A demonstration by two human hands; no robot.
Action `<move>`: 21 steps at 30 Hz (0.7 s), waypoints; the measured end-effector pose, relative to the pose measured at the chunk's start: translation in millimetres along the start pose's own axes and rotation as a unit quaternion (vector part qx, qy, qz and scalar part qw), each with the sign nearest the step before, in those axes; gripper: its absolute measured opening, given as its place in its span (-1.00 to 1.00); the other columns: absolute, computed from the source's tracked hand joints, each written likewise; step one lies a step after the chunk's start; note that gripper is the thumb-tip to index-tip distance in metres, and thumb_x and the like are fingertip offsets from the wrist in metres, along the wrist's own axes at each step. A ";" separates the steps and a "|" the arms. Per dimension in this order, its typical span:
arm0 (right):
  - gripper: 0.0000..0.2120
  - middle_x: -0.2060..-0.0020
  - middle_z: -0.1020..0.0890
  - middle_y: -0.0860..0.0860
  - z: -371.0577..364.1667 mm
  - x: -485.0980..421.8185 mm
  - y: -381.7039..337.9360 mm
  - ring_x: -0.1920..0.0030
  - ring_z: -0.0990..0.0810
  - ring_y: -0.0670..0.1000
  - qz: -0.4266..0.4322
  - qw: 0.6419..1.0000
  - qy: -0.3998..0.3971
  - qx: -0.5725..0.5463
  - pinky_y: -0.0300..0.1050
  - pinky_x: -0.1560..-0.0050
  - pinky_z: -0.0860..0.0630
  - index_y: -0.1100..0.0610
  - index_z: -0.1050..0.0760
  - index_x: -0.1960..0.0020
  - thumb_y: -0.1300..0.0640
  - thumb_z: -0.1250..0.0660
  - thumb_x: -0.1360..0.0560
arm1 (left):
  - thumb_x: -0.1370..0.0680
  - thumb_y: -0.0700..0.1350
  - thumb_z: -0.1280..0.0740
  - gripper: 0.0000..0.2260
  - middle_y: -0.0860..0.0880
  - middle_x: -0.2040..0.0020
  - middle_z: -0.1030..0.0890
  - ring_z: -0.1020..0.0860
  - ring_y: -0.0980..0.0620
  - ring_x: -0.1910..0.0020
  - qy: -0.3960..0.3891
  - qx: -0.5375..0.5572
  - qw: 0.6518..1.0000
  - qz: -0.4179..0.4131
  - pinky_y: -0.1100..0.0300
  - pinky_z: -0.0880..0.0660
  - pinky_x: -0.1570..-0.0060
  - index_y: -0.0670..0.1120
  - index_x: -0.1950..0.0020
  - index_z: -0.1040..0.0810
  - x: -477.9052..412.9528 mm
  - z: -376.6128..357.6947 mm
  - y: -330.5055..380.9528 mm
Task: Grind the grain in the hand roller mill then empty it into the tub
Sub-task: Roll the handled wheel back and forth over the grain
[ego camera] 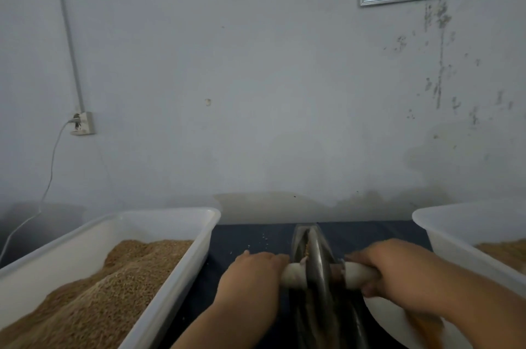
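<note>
The hand roller mill (317,269) is a dark metal wheel standing on edge in a narrow trough, with a pale handle sticking out on each side. My left hand (253,272) is closed around the left handle (293,274). My right hand (390,266) is closed around the right handle (357,273). A little grain shows beside the wheel near its top. On the left stands a white tub (170,272) heaped with brown grain (113,291). Another white tub (444,237) on the right also holds grain.
A dark blue cloth (256,237) covers the table, with a few loose kernels on it. A white bowl-like shape (384,320) lies under my right forearm. The wall stands close behind, with a socket and white cable (82,122) at left.
</note>
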State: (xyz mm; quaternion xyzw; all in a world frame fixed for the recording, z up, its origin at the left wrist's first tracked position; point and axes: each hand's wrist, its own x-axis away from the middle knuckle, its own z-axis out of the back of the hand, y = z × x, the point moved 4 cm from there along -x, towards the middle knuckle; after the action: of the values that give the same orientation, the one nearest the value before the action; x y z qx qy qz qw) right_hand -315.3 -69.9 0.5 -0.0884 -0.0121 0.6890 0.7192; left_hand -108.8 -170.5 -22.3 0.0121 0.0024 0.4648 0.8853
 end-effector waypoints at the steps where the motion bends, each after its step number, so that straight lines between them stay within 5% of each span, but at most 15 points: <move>1: -0.42 -0.25 -0.55 -0.20 -6.6 -5.2 2.0 -0.28 -0.50 -0.11 -0.002 0.999 0.044 0.016 -0.16 -0.25 -0.42 -0.35 -0.31 -0.44 -0.17 -0.39 -0.46 | -0.53 -0.18 -0.32 -0.42 0.07 -0.44 -0.41 -0.30 -0.06 -0.45 0.060 0.012 0.998 -0.009 0.02 -0.02 -0.49 0.19 -0.49 -0.25 0.9 -3.4 -2.7; 4: -0.40 -0.41 -0.41 -0.25 -23.8 -13.0 6.0 -0.46 -0.32 -0.04 0.000 0.992 0.114 0.053 -0.05 -0.44 -0.27 -0.27 -0.16 -0.54 -0.18 -0.27 -0.55 | -0.54 -0.22 -0.26 -0.33 0.11 -0.51 -0.29 -0.21 0.09 -0.50 0.147 0.026 0.988 -0.028 0.14 0.27 -0.44 0.14 -0.58 -0.10 3.1 -7.6 -3.5; 7: -0.49 -0.26 -0.51 -0.24 -21.1 -12.4 5.4 -0.29 -0.46 -0.11 0.004 0.993 0.107 0.051 -0.14 -0.28 -0.39 -0.30 -0.34 -0.43 -0.18 -0.32 -0.50 | -0.57 -0.18 -0.25 -0.41 0.09 -0.48 -0.34 -0.25 0.06 -0.47 0.138 0.015 0.990 -0.025 0.10 0.15 -0.50 0.13 -0.56 -0.15 2.5 -7.0 -1.9; 9: -0.61 -0.03 -0.58 -0.20 -9.3 -8.1 0.1 -0.08 -0.54 -0.14 0.003 0.998 0.054 0.029 -0.17 -0.06 -0.47 -0.31 -0.48 -0.23 -0.18 -0.40 -0.41 | -0.56 -0.13 -0.27 -0.54 0.04 -0.39 -0.43 -0.37 -0.03 -0.39 0.097 0.010 0.995 -0.015 0.00 -0.19 -0.45 0.14 -0.45 -0.31 2.9 -5.4 -1.3; 11: -0.66 0.07 -0.60 -0.20 3.2 0.4 -5.9 0.02 -0.57 -0.18 0.011 1.000 -0.021 0.013 -0.20 0.01 -0.49 -0.30 -0.53 -0.12 -0.17 -0.45 -0.35 | -0.54 -0.12 -0.30 -0.64 -0.04 -0.30 -0.48 -0.45 -0.11 -0.27 0.030 -0.025 0.999 0.000 -0.01 -0.39 -0.19 0.07 -0.33 -0.40 3.9 0.4 0.6; 16: -0.58 0.02 -0.62 -0.27 32.8 32.8 -19.0 0.06 -0.58 -0.26 0.047 0.988 -0.145 0.003 -0.22 0.02 -0.54 -0.33 -0.51 -0.16 -0.29 -0.45 -0.32 | -0.52 -0.10 -0.32 -0.61 -0.13 -0.34 -0.46 -0.45 -0.20 -0.31 -0.178 -0.135 0.975 0.006 -0.13 -0.40 -0.18 0.02 -0.36 -0.42 5.2 7.4 4.7; 21: -0.60 0.00 -0.63 -0.28 37.5 41.4 -22.4 0.03 -0.59 -0.24 0.054 0.980 -0.191 0.015 -0.14 -0.06 -0.55 -0.34 -0.51 -0.15 -0.34 -0.40 -0.33 | -0.63 -0.02 -0.19 -0.62 -0.07 -0.48 -0.35 -0.33 -0.18 -0.44 -0.235 -0.134 0.963 0.021 -0.15 -0.27 -0.36 0.04 -0.46 -0.35 8.1 7.1 3.3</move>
State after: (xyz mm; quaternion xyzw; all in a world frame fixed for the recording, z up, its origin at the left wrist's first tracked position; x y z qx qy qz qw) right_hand -296.3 -25.4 36.3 0.0555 -0.1344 0.7312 0.6665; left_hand -106.8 -162.1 -15.1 0.0019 -0.2681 0.4632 0.8447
